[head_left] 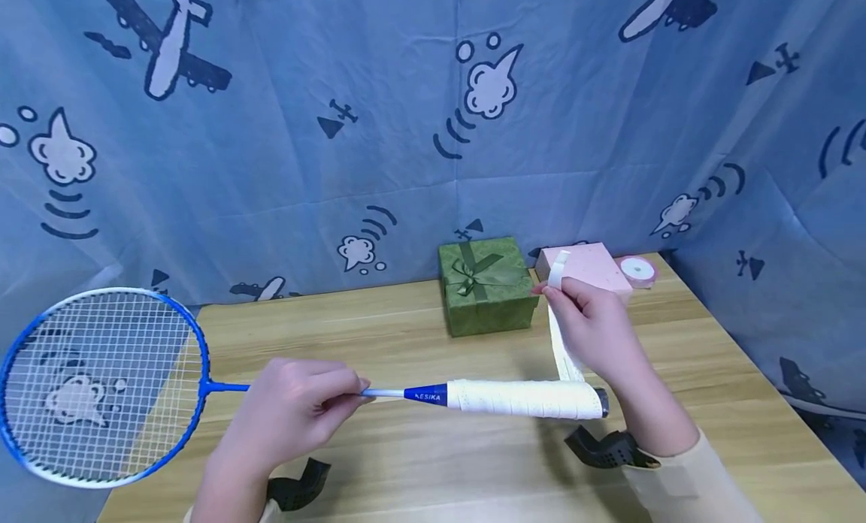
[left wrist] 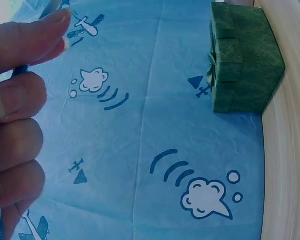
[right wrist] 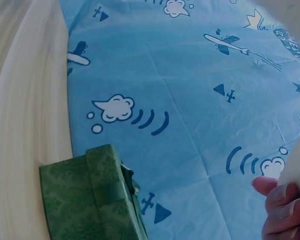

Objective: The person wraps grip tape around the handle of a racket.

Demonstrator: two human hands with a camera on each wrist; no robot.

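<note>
- Left hand [head_left: 291, 412] curls round the thin blue shaft of the badminton racket [head_left: 203, 388], fingers and thumb pinching it just beside the blue collar, so the racket hangs level over the wooden table [head_left: 379, 470]
- The racket head sits out at nine o'clock, the butt end at three; the handle shows wound in white grip tape [head_left: 524, 397] almost to the cap
- Right hand [head_left: 590, 324] pinches the loose tail of that tape [head_left: 558, 271] between thumb and fingertips, lifted toward twelve o'clock above the handle's butt end
- In my judgement, doing this well means keeping the strip taut and slanted, each turn overlapping the one before evenly, no wrinkles or gaps near the cap
- The left hand seems best placed to roll the shaft steadily while the right only feeds tension; slack there would likely leave a bubble
- Behind, at twelve o'clock, a green gift box [head_left: 487, 285] with a bow; just at its three o'clock a pink box [head_left: 587, 266], then a roll of ribbon [head_left: 637, 270] touching it
- Writing: white letters on the blue collar [head_left: 427, 395] read roughly "KESIKA"; nothing legible on the boxes
- The blue backdrop cloth [head_left: 284, 132] carries planes and clouds, no words
</note>
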